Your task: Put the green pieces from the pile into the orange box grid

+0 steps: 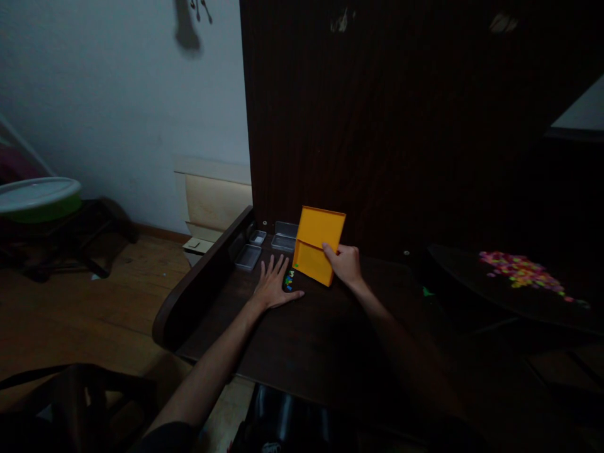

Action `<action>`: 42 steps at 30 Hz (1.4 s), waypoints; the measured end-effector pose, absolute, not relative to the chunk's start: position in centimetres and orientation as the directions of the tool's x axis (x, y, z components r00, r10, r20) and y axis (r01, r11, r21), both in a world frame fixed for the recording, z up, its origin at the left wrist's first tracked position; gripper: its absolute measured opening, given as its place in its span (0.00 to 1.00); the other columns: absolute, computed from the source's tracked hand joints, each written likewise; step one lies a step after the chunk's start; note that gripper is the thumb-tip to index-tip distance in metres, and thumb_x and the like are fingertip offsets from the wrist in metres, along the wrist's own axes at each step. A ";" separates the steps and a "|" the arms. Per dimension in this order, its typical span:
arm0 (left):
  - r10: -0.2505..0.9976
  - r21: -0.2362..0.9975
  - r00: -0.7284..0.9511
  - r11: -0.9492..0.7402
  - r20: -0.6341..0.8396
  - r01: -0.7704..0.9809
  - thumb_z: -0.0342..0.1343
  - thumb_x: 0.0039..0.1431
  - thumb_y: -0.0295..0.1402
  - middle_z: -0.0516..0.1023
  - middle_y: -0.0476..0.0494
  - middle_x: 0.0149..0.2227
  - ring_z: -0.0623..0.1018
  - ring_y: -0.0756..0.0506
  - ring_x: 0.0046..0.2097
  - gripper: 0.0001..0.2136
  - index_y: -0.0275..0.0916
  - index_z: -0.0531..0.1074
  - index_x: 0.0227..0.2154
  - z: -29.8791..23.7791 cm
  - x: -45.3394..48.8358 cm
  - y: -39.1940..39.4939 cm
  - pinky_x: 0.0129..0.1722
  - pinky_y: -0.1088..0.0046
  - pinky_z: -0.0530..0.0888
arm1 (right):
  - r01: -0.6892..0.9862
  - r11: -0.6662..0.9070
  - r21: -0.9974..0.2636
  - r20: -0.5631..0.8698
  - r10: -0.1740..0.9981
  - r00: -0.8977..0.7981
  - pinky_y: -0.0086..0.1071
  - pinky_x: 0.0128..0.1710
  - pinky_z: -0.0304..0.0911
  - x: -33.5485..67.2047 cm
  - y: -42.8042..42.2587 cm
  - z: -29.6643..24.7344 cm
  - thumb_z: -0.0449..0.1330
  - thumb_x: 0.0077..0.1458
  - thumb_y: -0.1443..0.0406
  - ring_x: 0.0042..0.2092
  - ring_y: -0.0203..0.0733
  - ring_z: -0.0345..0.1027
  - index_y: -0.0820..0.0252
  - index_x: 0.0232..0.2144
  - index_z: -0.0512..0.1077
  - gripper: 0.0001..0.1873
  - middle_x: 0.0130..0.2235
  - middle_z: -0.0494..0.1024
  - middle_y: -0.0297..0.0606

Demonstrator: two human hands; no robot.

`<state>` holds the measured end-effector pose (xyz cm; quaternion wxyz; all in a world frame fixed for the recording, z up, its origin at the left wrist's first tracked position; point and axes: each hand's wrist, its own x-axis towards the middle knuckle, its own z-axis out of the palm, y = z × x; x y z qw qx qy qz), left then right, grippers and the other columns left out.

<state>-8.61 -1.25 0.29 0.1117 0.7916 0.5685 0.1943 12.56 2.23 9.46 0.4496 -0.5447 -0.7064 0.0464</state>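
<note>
My right hand grips the right edge of a shallow yellow tray, thumb on its inner face. The tray is tilted up on its lower left corner, and a raised divider crosses it. A small green piece shows at that corner. Just below lies a little heap of small colourful pieces on the dark wooden desk. My left hand rests flat on the desk with fingers spread, beside the heap, which sits between thumb and forefinger.
Behind my left hand stand clear plastic boxes, one of them a larger box with its lid raised. A raised wooden rim borders the desk's left side. Many pink and yellow pieces lie on a dark surface at right.
</note>
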 end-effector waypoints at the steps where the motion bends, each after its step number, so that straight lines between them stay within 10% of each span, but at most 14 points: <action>1: 0.942 0.402 0.280 -0.333 0.185 0.853 0.51 0.46 0.65 0.44 0.32 0.69 0.40 0.28 0.69 0.53 0.36 0.42 0.67 0.3 -8.6 -1.2 0.65 0.41 0.39 | 0.708 0.397 -0.584 0.580 0.814 0.021 0.27 0.19 0.44 13.3 2.2 9.3 0.52 0.54 0.51 0.17 0.31 0.54 0.63 0.10 0.63 0.29 0.13 0.61 0.34; 6: 0.947 0.459 0.228 -0.310 0.226 0.832 0.51 0.50 0.63 0.47 0.29 0.69 0.44 0.30 0.69 0.51 0.33 0.39 0.67 0.1 -8.6 -1.1 0.66 0.44 0.43 | 0.703 0.478 -0.527 0.638 0.769 -0.044 0.27 0.19 0.43 13.4 1.6 8.9 0.52 0.57 0.51 0.17 0.30 0.52 0.61 0.10 0.60 0.30 0.13 0.59 0.32; 12: 0.919 0.498 0.222 -0.366 0.325 0.786 0.46 0.61 0.53 0.55 0.32 0.66 0.49 0.33 0.69 0.35 0.36 0.49 0.64 0.1 -8.8 -1.1 0.65 0.44 0.48 | 0.673 0.730 -0.118 0.731 0.522 -0.438 0.30 0.23 0.48 10.0 1.0 8.5 0.50 0.63 0.59 0.20 0.32 0.57 0.63 0.14 0.67 0.27 0.17 0.67 0.35; 22: 0.930 0.510 0.207 -0.343 0.305 0.789 0.54 0.56 0.47 0.60 0.30 0.63 0.56 0.31 0.66 0.35 0.34 0.54 0.61 0.3 -8.8 -1.1 0.65 0.46 0.51 | 0.475 0.862 0.175 0.591 0.294 -0.751 0.31 0.32 0.59 9.9 1.0 8.4 0.56 0.62 0.61 0.32 0.39 0.70 0.65 0.43 0.75 0.14 0.30 0.79 0.41; 37: 0.930 0.507 0.232 -0.351 0.284 0.787 0.54 0.57 0.47 0.61 0.35 0.64 0.57 0.33 0.66 0.32 0.38 0.58 0.61 0.4 -8.9 -1.1 0.65 0.49 0.54 | 0.409 0.905 0.116 0.647 0.244 -0.723 0.31 0.32 0.63 11.3 2.4 8.9 0.51 0.64 0.58 0.35 0.40 0.73 0.66 0.42 0.76 0.19 0.36 0.81 0.46; 42: 0.935 0.463 0.274 -0.349 0.223 0.815 0.55 0.48 0.61 0.50 0.31 0.68 0.45 0.30 0.69 0.46 0.35 0.53 0.64 0.3 -9.2 -1.5 0.65 0.44 0.47 | 0.664 0.707 -0.243 0.707 0.598 -0.378 0.29 0.28 0.60 13.4 2.3 8.8 0.48 0.64 0.55 0.23 0.35 0.65 0.64 0.20 0.74 0.28 0.21 0.75 0.41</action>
